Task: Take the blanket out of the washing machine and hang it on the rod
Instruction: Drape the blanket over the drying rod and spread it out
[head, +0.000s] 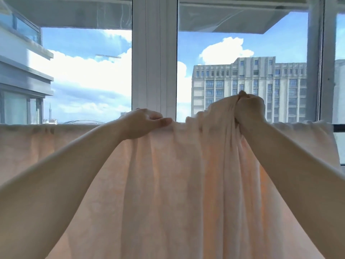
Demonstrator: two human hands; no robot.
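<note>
Your left hand (143,124) pinches the blanket (168,184) on the rod (338,127); your right hand (249,109) grips a raised bunch, window frame (154,53) behind.

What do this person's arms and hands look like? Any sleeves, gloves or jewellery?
Both forearms are bare as far as the picture shows, with no sleeves in view. The left hand and right hand wear no gloves, and no rings, watch or bracelets are visible.

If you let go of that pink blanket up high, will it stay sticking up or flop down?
Probably flop: the blanket hangs in soft folds and bunches inside the right hand. It looks thin, since light glows through it. It may slide on the rod, so the left hand pinches it.
</note>
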